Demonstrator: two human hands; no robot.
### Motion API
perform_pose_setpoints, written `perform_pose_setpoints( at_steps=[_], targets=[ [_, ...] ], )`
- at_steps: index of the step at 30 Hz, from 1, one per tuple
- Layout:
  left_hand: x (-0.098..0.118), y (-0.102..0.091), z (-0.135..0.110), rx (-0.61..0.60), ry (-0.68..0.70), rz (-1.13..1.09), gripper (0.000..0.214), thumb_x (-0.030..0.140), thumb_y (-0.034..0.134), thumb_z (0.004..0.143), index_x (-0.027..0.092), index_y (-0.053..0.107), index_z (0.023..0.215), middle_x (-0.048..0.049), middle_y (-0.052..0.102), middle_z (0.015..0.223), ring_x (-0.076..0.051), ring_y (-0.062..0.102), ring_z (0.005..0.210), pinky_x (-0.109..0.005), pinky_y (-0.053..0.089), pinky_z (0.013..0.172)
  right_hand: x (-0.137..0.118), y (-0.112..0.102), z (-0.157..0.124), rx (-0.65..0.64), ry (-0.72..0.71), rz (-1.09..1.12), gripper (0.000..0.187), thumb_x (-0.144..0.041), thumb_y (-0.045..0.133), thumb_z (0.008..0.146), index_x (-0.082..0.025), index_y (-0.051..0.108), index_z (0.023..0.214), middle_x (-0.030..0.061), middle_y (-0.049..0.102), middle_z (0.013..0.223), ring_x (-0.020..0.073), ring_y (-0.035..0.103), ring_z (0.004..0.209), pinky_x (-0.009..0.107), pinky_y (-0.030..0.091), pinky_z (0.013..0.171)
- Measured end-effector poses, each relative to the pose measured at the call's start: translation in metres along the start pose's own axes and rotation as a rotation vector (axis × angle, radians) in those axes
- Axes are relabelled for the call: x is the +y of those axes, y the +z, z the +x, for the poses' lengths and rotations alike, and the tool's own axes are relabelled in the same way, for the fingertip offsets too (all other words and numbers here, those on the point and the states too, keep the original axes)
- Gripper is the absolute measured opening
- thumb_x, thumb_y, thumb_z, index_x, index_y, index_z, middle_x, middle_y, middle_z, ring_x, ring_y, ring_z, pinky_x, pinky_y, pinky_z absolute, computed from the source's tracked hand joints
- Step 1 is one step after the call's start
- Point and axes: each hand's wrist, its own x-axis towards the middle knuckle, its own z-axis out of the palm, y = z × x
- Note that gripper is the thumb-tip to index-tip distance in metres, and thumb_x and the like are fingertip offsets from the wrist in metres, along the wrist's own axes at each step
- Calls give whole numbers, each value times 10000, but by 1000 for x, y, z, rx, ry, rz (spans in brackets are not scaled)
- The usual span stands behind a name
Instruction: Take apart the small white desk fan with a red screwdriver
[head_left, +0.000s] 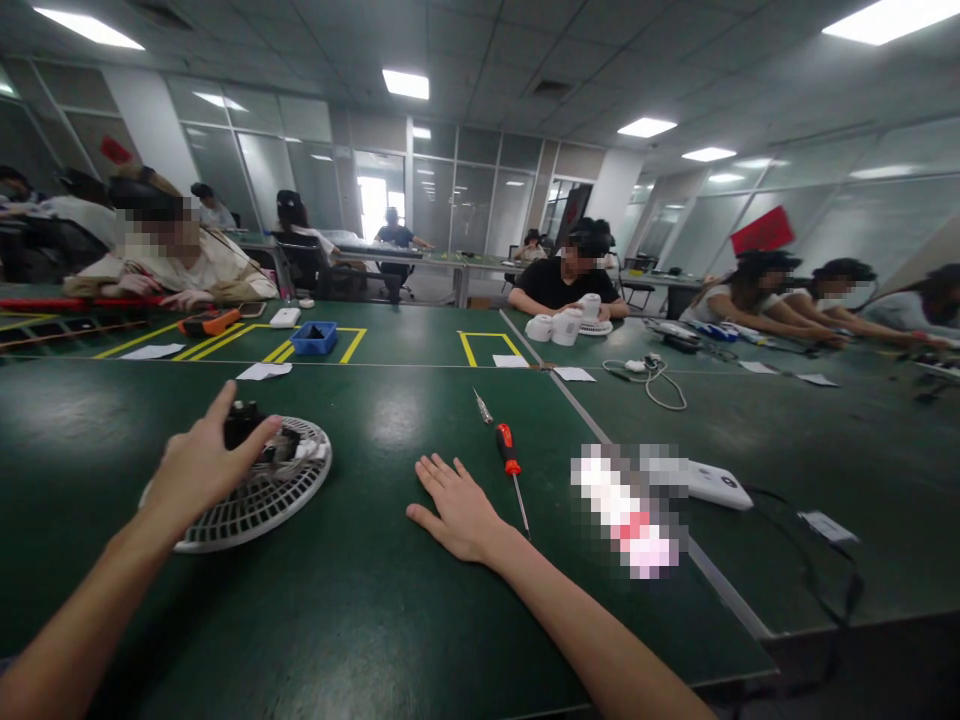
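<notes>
My left hand point(196, 462) is over a white round fan grille point(289, 490), thumb and index finger spread apart beside the black motor part point(247, 425) at its middle. The other fingers of that hand are mostly hidden. Wires and a pale connector show just beyond the thumb. My right hand point(457, 505) lies palm down on the green table, fingers stretched out, with nothing in it. To its right lies a red and black screwdriver point(508, 450), its shaft pointing toward me. A smaller clear-handled screwdriver point(482, 406) rests farther off.
A blue bin point(314, 338) with dark parts stands across the table. Nearby are an orange and black tool point(208, 322) and paper slips point(264, 371). A blurred-out object point(626, 515) and a white device point(716, 485) with a black cable lie right. Several people sit around.
</notes>
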Motion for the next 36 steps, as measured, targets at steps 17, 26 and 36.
perform_pose_setpoints(
  at_steps=[17,26,36],
  targets=[
    [151,82,-60,160,633,-355,964,554,644,862,217,165,1628,-159,623,1308,-352,570,1185,-602,414,1083,28,-31,-10,999,91,180,229,-184,526,898,-213,752,875,45,754,814,205,689,755,338,527,775],
    [142,98,-73,374,822,-295,793,508,630,911,282,292,1592,-188,317,1625,-422,277,1516,-698,205,1210,18,-25,-10,934,-196,107,295,-144,445,966,-205,733,975,55,720,839,206,641,792,357,488,756],
    [147,94,-87,541,1010,-372,490,225,639,925,225,558,1408,-175,496,1503,-367,394,1461,-662,282,1203,8,-27,-13,841,-305,51,380,-101,431,978,-205,562,1319,54,703,944,208,600,843,378,462,830]
  ],
)
